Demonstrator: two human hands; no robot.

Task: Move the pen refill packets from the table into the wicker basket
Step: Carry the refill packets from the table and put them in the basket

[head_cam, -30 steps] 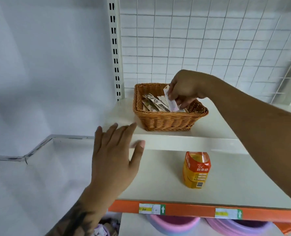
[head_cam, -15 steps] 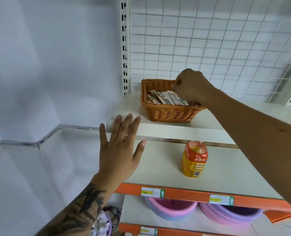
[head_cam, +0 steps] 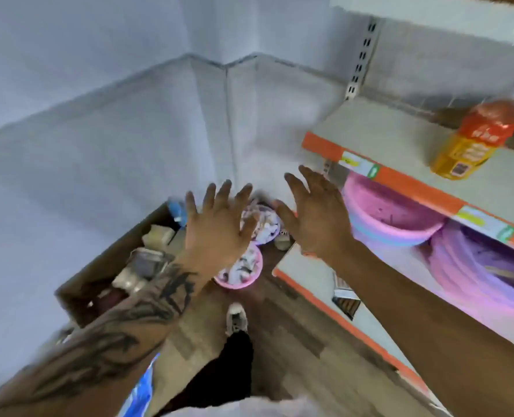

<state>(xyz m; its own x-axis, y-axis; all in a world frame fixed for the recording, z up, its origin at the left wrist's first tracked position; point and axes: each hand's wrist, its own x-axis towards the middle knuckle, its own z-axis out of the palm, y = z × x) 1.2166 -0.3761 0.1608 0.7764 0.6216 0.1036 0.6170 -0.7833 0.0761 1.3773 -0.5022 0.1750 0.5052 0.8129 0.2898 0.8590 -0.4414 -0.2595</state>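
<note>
The view has swung down toward the floor, so neither the wicker basket nor any pen refill packet is in sight. My left hand [head_cam: 218, 224] is held out flat with spread fingers above a cardboard box and small pink bowls. My right hand [head_cam: 315, 218] hovers beside it, also spread and holding nothing, just left of the lower shelf's front edge. The frame is blurred by motion.
An orange drink bottle [head_cam: 475, 142] stands on the orange-edged shelf [head_cam: 415, 188] at the right. Pink and purple basins [head_cam: 394, 218] sit under it. A cardboard box [head_cam: 123, 266] of small items lies on the wooden floor, with a small pink bowl [head_cam: 243, 272] and my shoe [head_cam: 236, 319].
The camera tilted sharply down and left. My right hand left the basket and came down empty beside my left hand; the basket has gone out of view.
</note>
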